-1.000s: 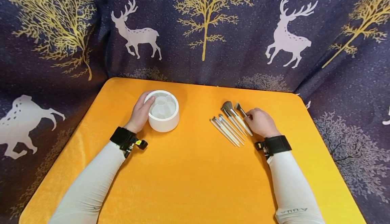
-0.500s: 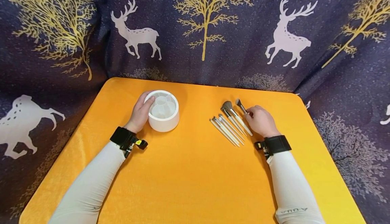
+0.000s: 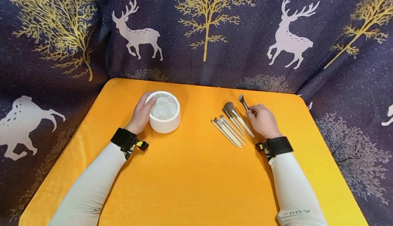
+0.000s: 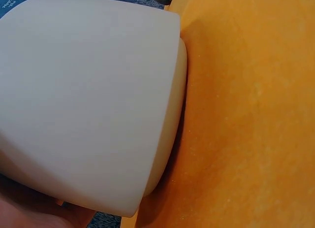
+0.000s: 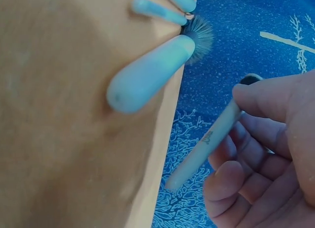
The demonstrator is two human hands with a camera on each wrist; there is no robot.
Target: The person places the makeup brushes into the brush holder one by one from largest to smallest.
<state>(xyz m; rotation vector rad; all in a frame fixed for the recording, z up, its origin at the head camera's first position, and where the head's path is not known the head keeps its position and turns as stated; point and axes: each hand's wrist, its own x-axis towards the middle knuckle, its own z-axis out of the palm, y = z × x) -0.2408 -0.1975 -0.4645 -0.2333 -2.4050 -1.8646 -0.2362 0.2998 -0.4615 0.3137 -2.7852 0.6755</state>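
The right hand (image 3: 263,121) is pinching a slim white-handled makeup brush with a small dark tuft (image 3: 243,101), thumb and fingers (image 5: 256,97) curled round the handle. That brush is hanging lifted above the orange velvety tabletop (image 3: 196,171), tuft pointing away from the person and slightly left, just to the right of the row of white-handled makeup brushes (image 3: 232,125). In the right wrist view the handle (image 5: 206,139) is running diagonally through the fingertips, with the butt end of a thicker brush (image 5: 147,78) lying on the orange surface just beside it.

That row of brushes is lying side by side on the tabletop immediately left of the right hand, tufts pointing away from the person; the big fluffy grey-brown brush head (image 3: 228,107) is sitting at the row's far end.

Well to the left of the row, the left hand (image 3: 142,114) is resting against the left wall of the round white plastic holder with inner compartments (image 3: 164,111), fingers curved round its side and thumb reaching the rim. The left wrist view is showing the smooth white wall (image 4: 93,100) standing on the orange surface, with a bit of the hand touching it at the bottom.

Behind the tabletop, a dark blue cloth printed with white deer and golden trees (image 3: 202,31) is hanging.
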